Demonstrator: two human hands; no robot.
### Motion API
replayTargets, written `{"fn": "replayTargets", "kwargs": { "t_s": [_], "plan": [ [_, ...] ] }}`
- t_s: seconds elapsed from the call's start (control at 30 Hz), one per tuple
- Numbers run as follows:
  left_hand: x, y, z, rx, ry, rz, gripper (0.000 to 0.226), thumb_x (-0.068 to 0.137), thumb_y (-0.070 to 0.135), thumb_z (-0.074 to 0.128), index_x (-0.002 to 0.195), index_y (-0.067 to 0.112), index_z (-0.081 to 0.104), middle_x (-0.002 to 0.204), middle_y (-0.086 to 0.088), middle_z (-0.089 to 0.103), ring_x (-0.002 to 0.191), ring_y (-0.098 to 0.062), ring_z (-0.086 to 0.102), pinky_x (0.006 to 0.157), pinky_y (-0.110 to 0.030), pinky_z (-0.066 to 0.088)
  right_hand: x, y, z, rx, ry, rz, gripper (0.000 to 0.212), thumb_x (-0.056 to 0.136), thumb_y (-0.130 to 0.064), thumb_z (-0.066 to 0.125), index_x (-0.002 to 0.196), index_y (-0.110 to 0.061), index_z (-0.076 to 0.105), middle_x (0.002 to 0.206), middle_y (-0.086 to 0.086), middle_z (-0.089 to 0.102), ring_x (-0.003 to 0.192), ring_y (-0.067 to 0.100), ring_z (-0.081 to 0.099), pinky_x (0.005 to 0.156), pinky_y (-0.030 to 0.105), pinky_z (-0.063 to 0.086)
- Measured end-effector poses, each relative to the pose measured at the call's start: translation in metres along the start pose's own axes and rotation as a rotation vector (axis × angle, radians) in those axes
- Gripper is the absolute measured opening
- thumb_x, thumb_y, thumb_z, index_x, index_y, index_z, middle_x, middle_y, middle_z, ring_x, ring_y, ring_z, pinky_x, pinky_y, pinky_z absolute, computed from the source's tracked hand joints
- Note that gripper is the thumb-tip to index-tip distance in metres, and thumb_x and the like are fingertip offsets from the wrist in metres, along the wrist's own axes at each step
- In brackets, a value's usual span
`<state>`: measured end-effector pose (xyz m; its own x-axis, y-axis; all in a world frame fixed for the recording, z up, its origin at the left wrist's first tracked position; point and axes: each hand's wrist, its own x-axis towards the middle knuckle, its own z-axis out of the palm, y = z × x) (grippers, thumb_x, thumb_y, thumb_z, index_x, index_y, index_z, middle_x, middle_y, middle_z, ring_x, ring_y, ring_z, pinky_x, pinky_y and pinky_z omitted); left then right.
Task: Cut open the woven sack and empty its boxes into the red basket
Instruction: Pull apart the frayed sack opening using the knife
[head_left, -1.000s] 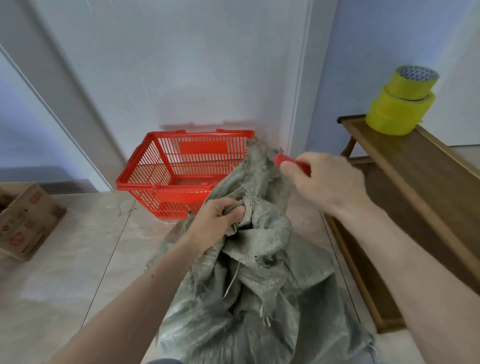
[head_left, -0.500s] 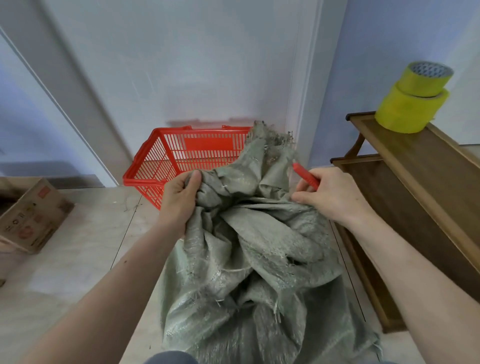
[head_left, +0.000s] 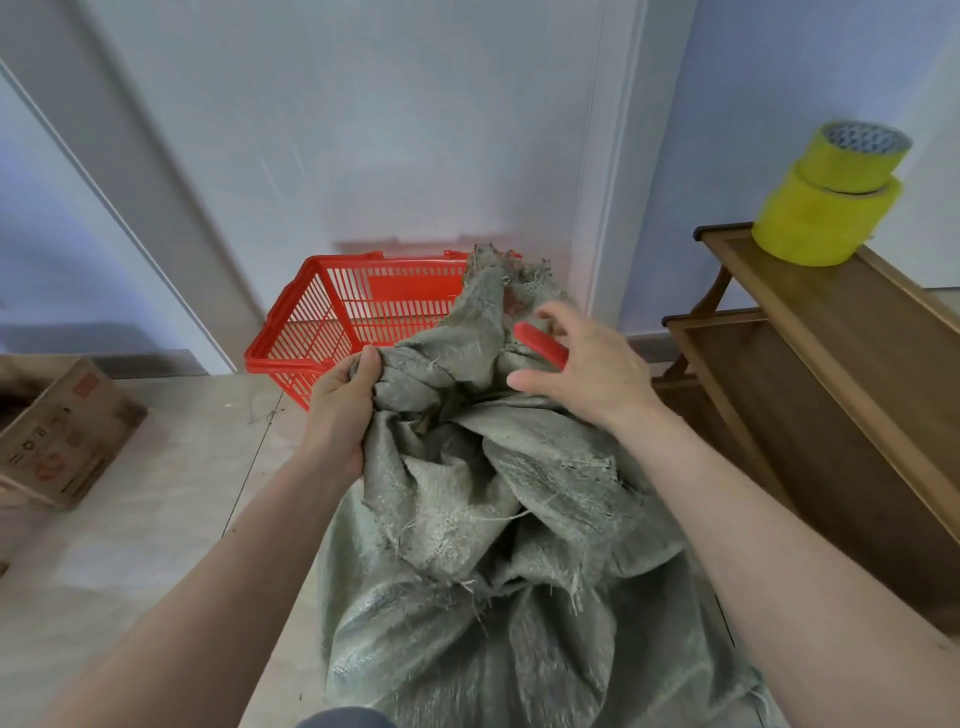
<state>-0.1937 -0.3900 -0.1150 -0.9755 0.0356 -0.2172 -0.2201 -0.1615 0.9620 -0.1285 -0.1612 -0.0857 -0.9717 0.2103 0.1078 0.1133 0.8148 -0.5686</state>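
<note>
A grey-green woven sack (head_left: 498, 545) stands crumpled on the floor in front of me, its frayed top rising at the centre. My left hand (head_left: 340, 410) grips a bunch of the sack's fabric near the top left. My right hand (head_left: 582, 364) hovers at the sack's top right with fingers spread, and a red cutter (head_left: 540, 345) lies in its palm. The red basket (head_left: 353, 322) sits on the floor just behind the sack, against the wall, and looks empty. No boxes from the sack are visible.
A wooden shelf unit (head_left: 831, 374) stands close on the right, with two stacked yellow tape rolls (head_left: 831, 197) on top. A cardboard box (head_left: 57, 431) lies on the tiled floor at far left. White wall and door frame close behind the basket.
My left hand moved up and left to a new grip near the sack's top. My right hand dropped from above the sack's top and has spread its fingers, cutter still in it.
</note>
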Motion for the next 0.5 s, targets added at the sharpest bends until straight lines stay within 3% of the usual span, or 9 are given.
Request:
{"fn": "replayTargets", "kwargs": {
  "t_s": [0.1,0.13,0.2,0.27,0.37,0.43,0.5],
  "plan": [
    [-0.002,0.004,-0.004,-0.048,-0.023,-0.020,0.027,0.104,0.027,0.051,0.089,0.016,0.071,0.082,-0.001,0.078,0.077,-0.014,0.074,0.065,-0.028,0.060,0.009,0.005,0.017,-0.018,-0.014,0.090,0.068,0.076,-0.053,0.078,0.133,-0.032,0.049,0.123,-0.002,0.062,0.111,0.024,0.059,0.080,0.033,0.042],
    [-0.002,0.005,-0.006,-0.052,-0.023,-0.023,0.026,0.104,0.027,0.051,0.091,0.016,0.071,0.084,-0.002,0.078,0.080,-0.016,0.074,0.067,-0.029,0.060,0.012,0.006,0.020,-0.009,-0.005,0.124,0.056,0.078,-0.050,0.077,0.125,-0.030,0.054,0.109,-0.002,0.064,0.101,0.024,0.060,0.077,0.033,0.042],
    [0.001,0.005,-0.012,-0.021,-0.013,-0.022,0.023,0.103,0.027,0.052,0.096,0.018,0.071,0.092,-0.004,0.077,0.092,-0.022,0.073,0.074,-0.033,0.060,0.014,0.008,0.021,0.051,-0.002,0.146,0.029,0.080,-0.041,0.078,0.091,-0.023,0.058,0.076,-0.006,0.055,0.077,0.022,0.054,0.067,0.032,0.038],
    [0.008,0.005,-0.017,0.257,0.033,0.069,0.014,0.101,0.025,0.056,0.110,0.024,0.067,0.104,-0.002,0.072,0.106,-0.026,0.068,0.082,-0.035,0.056,0.015,0.009,0.018,0.161,-0.026,0.136,0.037,0.079,-0.034,0.080,0.072,-0.014,0.050,0.062,-0.004,0.043,0.062,0.020,0.047,0.061,0.033,0.034],
    [0.014,0.009,-0.019,0.900,0.112,0.443,0.043,0.097,0.013,0.059,0.138,0.021,0.051,0.134,-0.008,0.055,0.124,-0.027,0.052,0.103,-0.038,0.042,0.012,0.002,0.005,0.213,-0.043,0.095,0.046,0.077,-0.029,0.082,0.065,-0.013,0.041,0.059,-0.001,0.036,0.052,0.016,0.037,0.056,0.031,0.029],
    [0.012,0.020,-0.010,0.929,0.091,0.735,0.051,0.092,0.000,0.055,0.141,0.013,0.050,0.144,-0.013,0.049,0.134,-0.030,0.044,0.114,-0.043,0.035,0.011,-0.004,-0.004,0.211,-0.048,0.080,0.049,0.077,-0.029,0.083,0.063,-0.016,0.038,0.057,-0.002,0.036,0.050,0.014,0.036,0.053,0.029,0.028],
    [0.008,0.030,0.005,0.937,-0.045,0.985,0.045,0.095,0.009,0.053,0.140,0.011,0.052,0.144,-0.012,0.052,0.135,-0.029,0.046,0.114,-0.048,0.036,0.011,-0.009,-0.010,0.223,-0.047,0.067,0.048,0.076,-0.029,0.083,0.064,-0.016,0.039,0.056,-0.002,0.037,0.049,0.014,0.037,0.052,0.028,0.029]
  ]
}}
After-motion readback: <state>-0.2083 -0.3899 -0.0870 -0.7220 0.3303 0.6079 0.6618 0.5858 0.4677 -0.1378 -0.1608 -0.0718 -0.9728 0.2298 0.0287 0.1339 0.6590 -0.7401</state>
